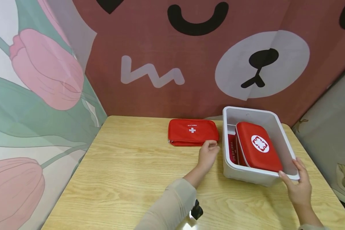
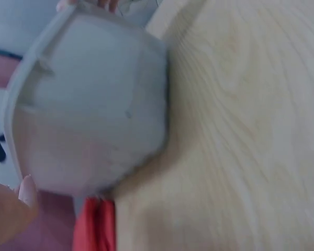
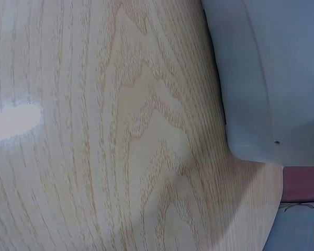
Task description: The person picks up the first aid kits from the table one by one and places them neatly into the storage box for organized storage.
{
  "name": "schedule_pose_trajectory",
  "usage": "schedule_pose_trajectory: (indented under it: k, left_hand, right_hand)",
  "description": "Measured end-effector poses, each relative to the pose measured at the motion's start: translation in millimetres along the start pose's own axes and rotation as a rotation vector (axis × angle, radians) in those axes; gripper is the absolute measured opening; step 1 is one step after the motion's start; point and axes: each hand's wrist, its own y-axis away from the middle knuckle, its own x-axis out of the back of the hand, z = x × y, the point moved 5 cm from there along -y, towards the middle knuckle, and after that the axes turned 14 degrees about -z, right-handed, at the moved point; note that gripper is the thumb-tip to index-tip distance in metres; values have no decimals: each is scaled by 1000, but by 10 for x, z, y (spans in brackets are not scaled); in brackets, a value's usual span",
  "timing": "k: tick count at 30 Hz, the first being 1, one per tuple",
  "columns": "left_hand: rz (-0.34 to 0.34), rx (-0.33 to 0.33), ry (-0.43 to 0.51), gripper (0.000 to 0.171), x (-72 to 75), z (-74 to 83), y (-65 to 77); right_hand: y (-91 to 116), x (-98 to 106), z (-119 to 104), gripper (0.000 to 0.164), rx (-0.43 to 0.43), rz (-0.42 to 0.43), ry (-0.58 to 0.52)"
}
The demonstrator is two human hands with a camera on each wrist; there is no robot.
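A light grey plastic bin (image 1: 247, 177) stands at the right of the table in the head view. In it lean a red hard first aid case (image 1: 254, 140), marked with a white round emblem, and another red first aid kit (image 1: 233, 148), partly hidden. My right hand (image 1: 300, 185) grips the bin's near right corner, thumb and fingers over the rim. Just left of the bin, my left hand (image 1: 208, 155) has its fingers loosely bent with nothing in them. Behind that hand lies a flat red first aid pouch (image 1: 192, 131) with a white cross.
The wooden table (image 1: 126, 169) meets a printed bear curtain (image 1: 149, 99) at its back edge. Tulip-patterned cloth (image 1: 46, 76) hangs on the left. A small black object (image 1: 196, 210) shows beside the left sleeve (image 1: 172, 201).
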Motion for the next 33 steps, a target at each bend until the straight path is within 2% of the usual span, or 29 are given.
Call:
schedule_pose_trajectory:
  k: [6,7,9,12,13,15,17,19,20,22,24,25,27,29,31,33]
  left_hand:
    - [93,101,-39,18,298,-271,-26]
    - [103,119,-44,18,337,-239,8]
    - [117,148,-59,19,427,-291,18]
    - [144,162,-138,19,525,-410,-2]
    - [156,142,-162,19,584,-568,-63]
    - [191,116,-199,21,718,-1033,-264]
    - [200,114,-231,25,855,-1454,-446]
    - [243,132,-241,28,1023,-1904,-644]
    - [265,156,-250,29,1078,-2009,-694]
    - [294,220,-257,29,1167,-2119,-747]
    - [312,258,-249,30,1228,-2135,-763]
    - [318,245,-243,30,1251,-2115,-758]
    - [317,243,-227,32,1277,-1997,-710]
    - [284,267,-185,36,1262,-1716,-593]
    - [308,290,-148,34,1225,-1379,-437]
    - [291,367,-100,30,1169,-995,-255]
  right_hand:
    - [-3,-2,-20,60,12,2,5]
    - [-3,-2,-24,60,13,3,6]
    - [-3,-3,-23,60,9,3,5]
    - [-1,-3,-20,60,0,2,2]
    - [0,-3,-18,60,-4,2,0]
    - [-1,-4,-16,60,-12,0,1]
    - [-1,-2,-13,59,-10,2,5]
    - [1,-1,-5,59,-6,5,10]
    - [4,-1,-2,59,-1,7,12]
    - [8,-3,1,59,5,8,10]
    - [10,-7,-3,59,11,9,8]
    - [10,-10,-7,59,12,7,7]
    - [9,-17,-15,60,10,3,6]
    - [7,-19,-23,60,15,3,7]
    - [5,-17,-26,60,17,2,9]
    - [7,-12,-26,60,21,5,10]
